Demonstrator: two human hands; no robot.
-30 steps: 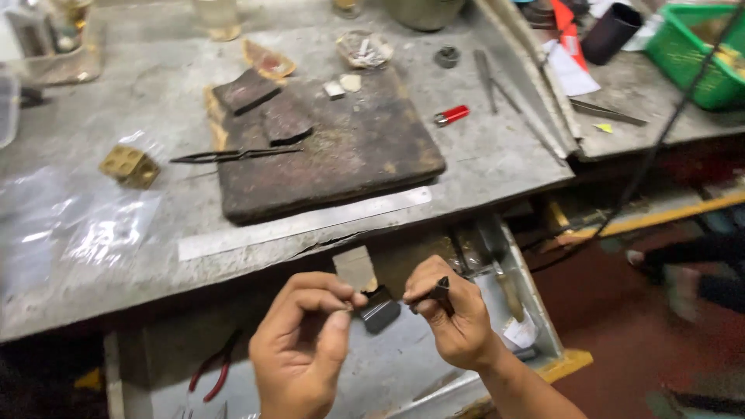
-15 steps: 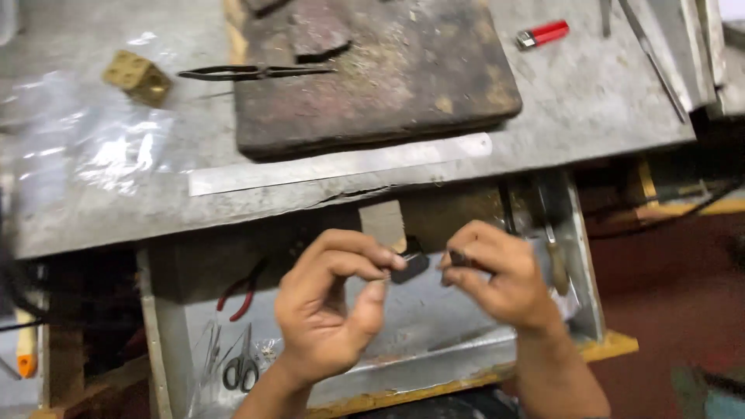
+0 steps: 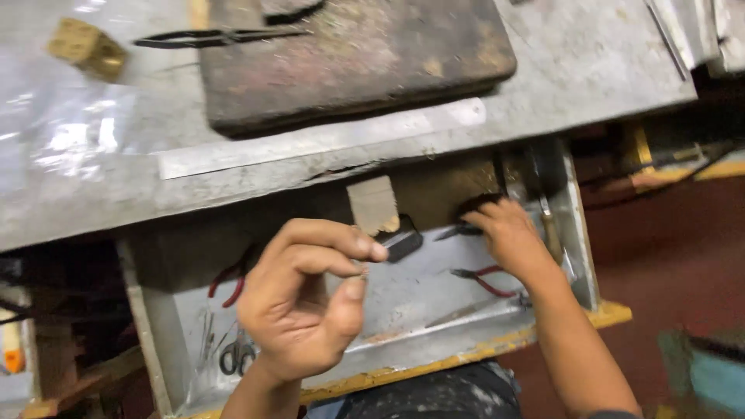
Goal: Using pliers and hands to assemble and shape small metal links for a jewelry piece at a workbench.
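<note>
- Pinching something tiny between thumb and forefinger, the left hand is raised above the open drawer; the item is too small to tell what it is.
- Reaching into the drawer's far right corner, the right hand has its fingers curled down on dark pliers; whether they grip them I cannot tell.
- Red-handled pliers lie on the drawer floor just beside that hand.
- Another red-handled pair and scissors lie at the drawer's left side.
- A small wooden peg juts from the desk edge above the drawer.
- On the desk sit a dark slab, black tweezers and a brass block.
</note>
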